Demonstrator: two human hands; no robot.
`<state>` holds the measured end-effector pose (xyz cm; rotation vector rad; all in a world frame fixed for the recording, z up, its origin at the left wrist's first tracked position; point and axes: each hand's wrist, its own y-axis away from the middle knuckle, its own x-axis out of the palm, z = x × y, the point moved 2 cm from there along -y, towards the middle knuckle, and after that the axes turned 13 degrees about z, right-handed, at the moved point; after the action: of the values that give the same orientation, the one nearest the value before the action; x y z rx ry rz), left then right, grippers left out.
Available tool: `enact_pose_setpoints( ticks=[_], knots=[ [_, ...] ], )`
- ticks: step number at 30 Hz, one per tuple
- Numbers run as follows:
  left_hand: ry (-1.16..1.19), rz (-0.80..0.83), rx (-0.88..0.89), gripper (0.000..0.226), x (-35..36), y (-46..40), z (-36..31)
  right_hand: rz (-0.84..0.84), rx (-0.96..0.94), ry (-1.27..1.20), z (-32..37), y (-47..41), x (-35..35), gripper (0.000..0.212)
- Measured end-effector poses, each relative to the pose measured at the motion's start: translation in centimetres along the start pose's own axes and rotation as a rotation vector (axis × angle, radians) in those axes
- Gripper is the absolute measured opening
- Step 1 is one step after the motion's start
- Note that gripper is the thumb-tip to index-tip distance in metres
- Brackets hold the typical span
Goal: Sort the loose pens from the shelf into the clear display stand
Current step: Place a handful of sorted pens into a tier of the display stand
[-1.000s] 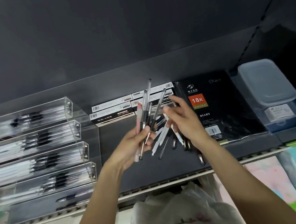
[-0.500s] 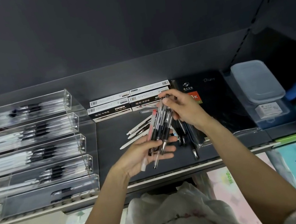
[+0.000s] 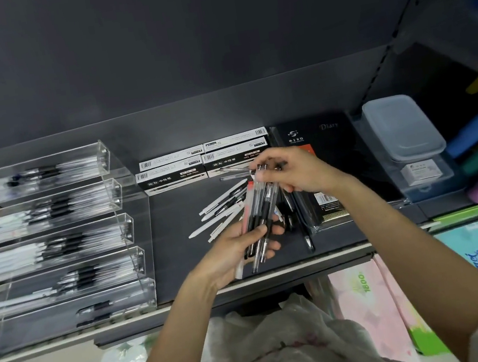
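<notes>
Head view: clear display stand (image 3: 53,241) blurred, cut off at shelf (image 3: 183,271) left edge. Pen bundle (image 3: 260,215) gripped by left hand (image 3: 236,253); tops pinched by right hand (image 3: 299,174). Loose pens (image 3: 221,215) lie mid-shelf.

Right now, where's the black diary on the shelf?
In the head view the diary lies flat at the shelf's right, behind the right hand, between the pen boxes and the lidded plastic tub.

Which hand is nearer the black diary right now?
Right. The right hand hovers at the black diary, overlapping its left edge; the left hand is farther left, gripping the pen bundle.
</notes>
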<state>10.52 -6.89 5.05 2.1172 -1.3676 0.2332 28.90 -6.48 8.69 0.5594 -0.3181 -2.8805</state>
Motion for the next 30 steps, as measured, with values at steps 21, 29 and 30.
enact_pose_setpoints(
  ticks=[21,29,30],
  knots=[
    [0.055,0.080,0.033,0.025,-3.0,2.0,1.0,-0.246,-0.184,-0.172,1.5,3.4,-4.4,0.003],
    [0.562,-0.332,0.406,0.020,-1.5,-1.4,-0.1,-0.922,-0.204,-0.337,-0.6,3.6,4.5,0.005],
    [0.545,-0.353,0.412,0.016,-1.0,-1.8,-0.4,-0.971,-0.208,-0.332,-0.6,3.7,5.6,0.006]
  ],
)
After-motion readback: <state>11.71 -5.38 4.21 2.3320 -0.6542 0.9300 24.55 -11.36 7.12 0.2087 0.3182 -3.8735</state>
